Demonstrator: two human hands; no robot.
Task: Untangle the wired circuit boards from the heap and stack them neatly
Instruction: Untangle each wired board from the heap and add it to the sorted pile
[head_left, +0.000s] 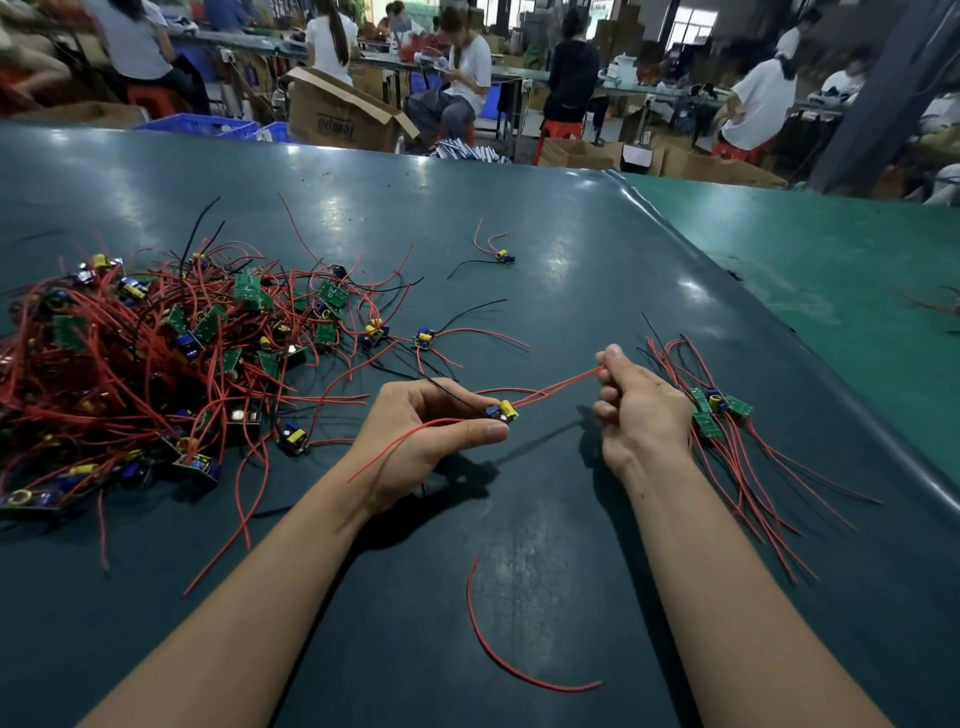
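Note:
A big heap of small green circuit boards (156, 353) with tangled red and black wires lies on the left of the dark green table (545, 291). My left hand (421, 441) pinches one small board (503, 410) with yellow and blue parts just above the table. Two red wires (556, 387) run from that board to my right hand (641, 410), which grips their ends. Behind my right hand lies a small stack of boards (719, 408) with their red wires fanned toward me.
A loose red wire (498, 654) lies between my forearms. Single wired boards lie apart at centre (425, 338) and further back (503, 255). The table's raised edge (779, 332) runs diagonally on the right. People sit at benches beyond, among cardboard boxes (337, 117).

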